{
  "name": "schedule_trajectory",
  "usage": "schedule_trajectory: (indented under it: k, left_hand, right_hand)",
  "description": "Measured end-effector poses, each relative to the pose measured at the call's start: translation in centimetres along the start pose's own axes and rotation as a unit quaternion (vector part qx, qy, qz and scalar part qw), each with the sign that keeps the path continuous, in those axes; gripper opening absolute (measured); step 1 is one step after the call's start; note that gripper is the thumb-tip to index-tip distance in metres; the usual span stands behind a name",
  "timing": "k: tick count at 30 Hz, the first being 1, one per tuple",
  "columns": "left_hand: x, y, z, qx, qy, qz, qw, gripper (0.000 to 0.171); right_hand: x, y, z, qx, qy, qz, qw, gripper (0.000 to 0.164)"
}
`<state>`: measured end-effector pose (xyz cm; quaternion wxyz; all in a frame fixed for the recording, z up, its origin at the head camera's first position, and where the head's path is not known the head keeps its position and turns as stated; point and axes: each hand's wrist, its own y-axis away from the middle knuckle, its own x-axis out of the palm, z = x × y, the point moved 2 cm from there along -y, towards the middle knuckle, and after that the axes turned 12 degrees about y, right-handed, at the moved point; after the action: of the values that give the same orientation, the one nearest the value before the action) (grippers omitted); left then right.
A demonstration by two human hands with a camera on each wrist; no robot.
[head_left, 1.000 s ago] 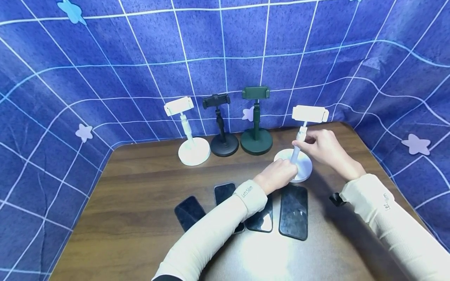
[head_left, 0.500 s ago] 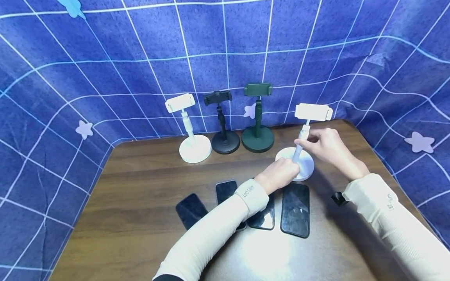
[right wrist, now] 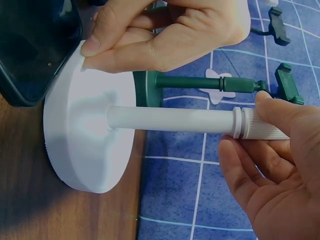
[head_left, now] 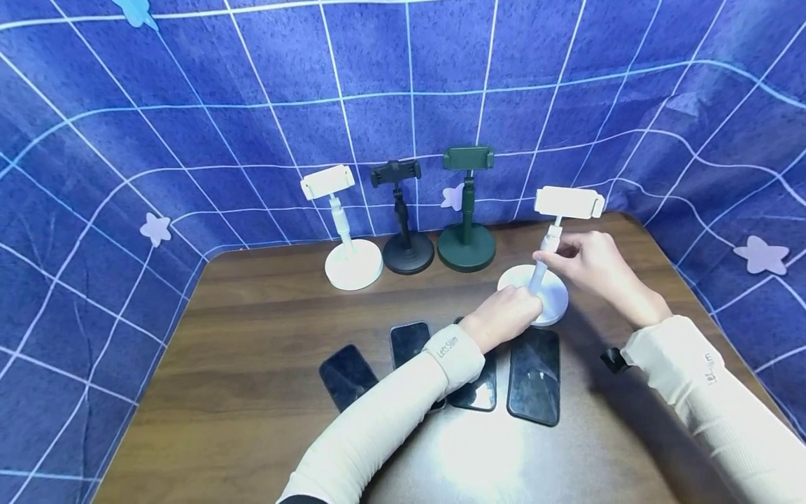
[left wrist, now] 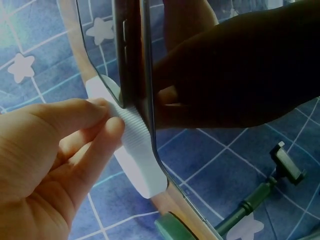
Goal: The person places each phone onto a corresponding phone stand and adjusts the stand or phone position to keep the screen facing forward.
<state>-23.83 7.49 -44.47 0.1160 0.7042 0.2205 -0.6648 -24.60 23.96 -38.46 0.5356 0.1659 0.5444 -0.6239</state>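
The left hand point(head_left: 506, 317) is pinching the edge of the white phone stand's point(right wrist: 170, 119) round base point(right wrist: 90, 140), and the right hand point(head_left: 596, 269) is pinching its ribbed collar point(right wrist: 259, 127). This stand is sitting on the wooden table's point(head_left: 252, 336) right side; fixing it seems partly done. Another white stand point(head_left: 342, 225), a black stand point(head_left: 402, 215) and a green stand point(head_left: 467, 213) are standing nearby. None is holding a phone; four phones point(head_left: 534, 376) are lying flat, seemingly left for later.

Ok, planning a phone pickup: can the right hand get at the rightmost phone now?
Probably yes: the rightmost phone lies mostly uncovered and close by, but the right hand must first free its fingers from the white stand it holds.
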Motion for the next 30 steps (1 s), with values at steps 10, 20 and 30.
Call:
schedule_trajectory:
  k: [10, 20, 30]
  left_hand:
    - [0.3, 0.0, -0.2, 0.000, 0.005, -0.003, 1.0000, 0.016]
    - [0.6, 0.7, -0.9, -0.032, 0.028, 0.013, 0.9990, 0.015]
    - [0.0, 4.9, -2.4, -0.052, -0.009, -0.007, 0.9986, 0.029]
  right_hand:
    - [-0.1, 0.4, -0.1, 0.012, -0.002, -0.006, 1.000, 0.011]
    - [0.2, 0.6, -0.1, 0.029, 0.003, -0.003, 1.000, 0.014]
    - [0.5, 3.2, 0.3, 0.070, 0.004, 0.040, 0.997, 0.024]
